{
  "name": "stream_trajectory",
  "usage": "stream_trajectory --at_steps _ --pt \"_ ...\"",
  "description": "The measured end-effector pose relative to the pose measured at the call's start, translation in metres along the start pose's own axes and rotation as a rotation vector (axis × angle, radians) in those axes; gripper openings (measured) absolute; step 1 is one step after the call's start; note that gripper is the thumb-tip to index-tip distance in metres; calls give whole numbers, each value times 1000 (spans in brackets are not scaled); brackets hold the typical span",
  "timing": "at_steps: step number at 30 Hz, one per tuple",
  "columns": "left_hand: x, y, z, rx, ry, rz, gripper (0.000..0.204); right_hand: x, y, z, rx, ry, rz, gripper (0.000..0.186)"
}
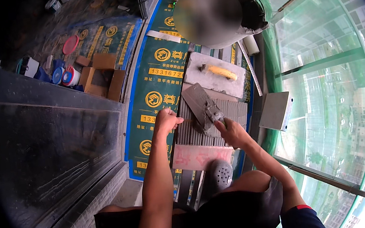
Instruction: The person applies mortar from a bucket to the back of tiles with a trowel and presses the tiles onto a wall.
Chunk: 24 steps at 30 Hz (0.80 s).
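**Even tilt, even ridges**

My right grip (pixel 232 133) is clamped on the trowel (pixel 197 102), over the ridged mortar (pixel 234 108); my left grip (pixel 167 121), fingers together, is by the mortar's left edge, whether holding anything I can't tell. I'd keep tilt and pressure steady. Just beyond, the yellow-handled board (pixel 219 72) could block far strokes; a bucket (pixel 224 43) stands past it.

Green protective sheeting (pixel 143 80) with yellow print and blue edges covers the narrow floor. Along the right, tall windows (pixel 314 100) and translucent green netting (pixel 320 8) admit bright daylight, with buildings (pixel 360 111) beyond. A dark, glossy panel (pixel 57 147) borders the left, below a dimmer area (pixel 92 14).
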State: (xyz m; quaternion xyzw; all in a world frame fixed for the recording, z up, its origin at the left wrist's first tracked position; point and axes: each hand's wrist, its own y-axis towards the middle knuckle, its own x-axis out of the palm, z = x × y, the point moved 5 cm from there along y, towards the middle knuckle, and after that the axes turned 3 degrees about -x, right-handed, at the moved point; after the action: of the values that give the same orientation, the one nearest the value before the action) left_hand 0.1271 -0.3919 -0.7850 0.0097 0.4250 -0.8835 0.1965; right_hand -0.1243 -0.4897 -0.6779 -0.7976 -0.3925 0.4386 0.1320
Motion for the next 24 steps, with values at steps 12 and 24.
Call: stream_trajectory --at_steps 12,24 --pt "-7 -13 -18 37 -153 3 29 -33 -63 122 113 43 418 58" --pt "-96 -4 -60 38 -795 439 40 72 -34 -9 50 457 -342 70"
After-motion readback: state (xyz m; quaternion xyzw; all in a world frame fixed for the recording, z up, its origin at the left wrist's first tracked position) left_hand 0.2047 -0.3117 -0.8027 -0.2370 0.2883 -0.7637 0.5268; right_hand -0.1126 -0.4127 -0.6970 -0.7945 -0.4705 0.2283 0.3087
